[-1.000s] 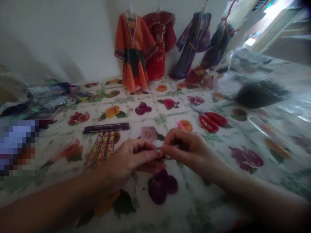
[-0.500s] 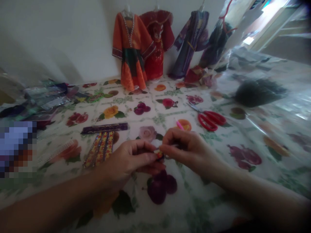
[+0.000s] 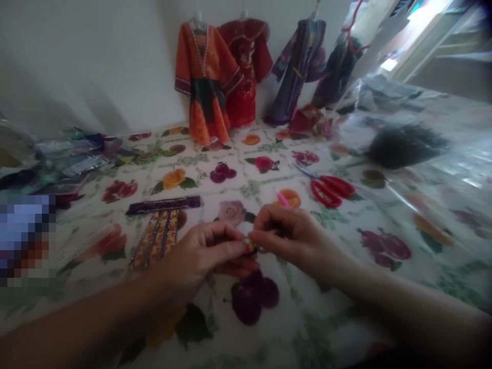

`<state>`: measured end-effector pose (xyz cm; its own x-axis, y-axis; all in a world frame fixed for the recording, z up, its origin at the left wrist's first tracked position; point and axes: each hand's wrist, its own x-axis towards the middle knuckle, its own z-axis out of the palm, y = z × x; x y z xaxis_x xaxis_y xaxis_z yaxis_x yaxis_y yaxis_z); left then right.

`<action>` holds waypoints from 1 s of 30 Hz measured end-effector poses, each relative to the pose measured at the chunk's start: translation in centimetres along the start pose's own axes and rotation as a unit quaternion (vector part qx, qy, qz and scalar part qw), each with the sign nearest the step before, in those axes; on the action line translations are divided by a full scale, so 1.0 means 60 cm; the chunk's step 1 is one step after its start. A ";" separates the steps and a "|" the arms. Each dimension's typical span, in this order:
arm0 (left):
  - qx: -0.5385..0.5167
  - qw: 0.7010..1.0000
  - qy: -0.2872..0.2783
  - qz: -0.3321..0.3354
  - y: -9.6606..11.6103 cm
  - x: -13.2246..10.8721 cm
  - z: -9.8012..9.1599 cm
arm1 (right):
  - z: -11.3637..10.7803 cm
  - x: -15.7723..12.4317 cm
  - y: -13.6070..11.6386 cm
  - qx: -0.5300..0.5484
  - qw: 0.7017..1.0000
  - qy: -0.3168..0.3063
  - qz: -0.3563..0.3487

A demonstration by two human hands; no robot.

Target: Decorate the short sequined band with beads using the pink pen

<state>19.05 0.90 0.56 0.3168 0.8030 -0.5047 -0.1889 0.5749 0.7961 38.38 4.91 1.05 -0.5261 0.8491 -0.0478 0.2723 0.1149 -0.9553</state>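
Observation:
Over the middle of the fruit-print tablecloth, my left hand point(image 3: 221, 251) pinches a small piece of patterned fabric point(image 3: 249, 247), red, yellow and dark, between thumb and fingers. My right hand point(image 3: 286, 228) is closed in a pinch right at that piece's edge; what its fingertips hold is too small to make out. To the left of my left hand lie yellow-and-red strips with purple trim point(image 3: 156, 236), below a purple beaded band point(image 3: 164, 205). Just beyond my right hand is a thin pink stick point(image 3: 283, 198). Red-handled scissors point(image 3: 331, 190) lie farther right, blades pointing away.
Doll-sized garments stand along the wall: an orange dress point(image 3: 207, 87), a red one point(image 3: 248, 77) and a purple robe point(image 3: 298, 72). Bagged scraps point(image 3: 73, 154) lie at the left. A dark hair-like bundle point(image 3: 407, 145) under clear plastic sits at the right.
The view has shifted slightly. Both hands keep their pinch, and the small fabric piece has turned a little between the fingers, showing more of its pattern.

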 end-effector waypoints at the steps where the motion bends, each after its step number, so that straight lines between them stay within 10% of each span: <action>1: -0.002 1.000 0.002 0.000 0.000 0.000 0.000 | 0.000 0.001 0.000 0.002 1.000 0.000 0.000; 30: 0.105 0.994 -0.022 -0.003 0.000 0.003 -0.001 | 0.009 -0.001 0.006 -0.042 0.999 -0.022 -0.025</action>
<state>19.05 1.04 0.47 0.3593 0.7887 -0.4989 0.0094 0.5315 0.8470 38.06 4.64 0.58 -0.5748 0.8181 -0.0158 0.3110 0.2006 -0.9290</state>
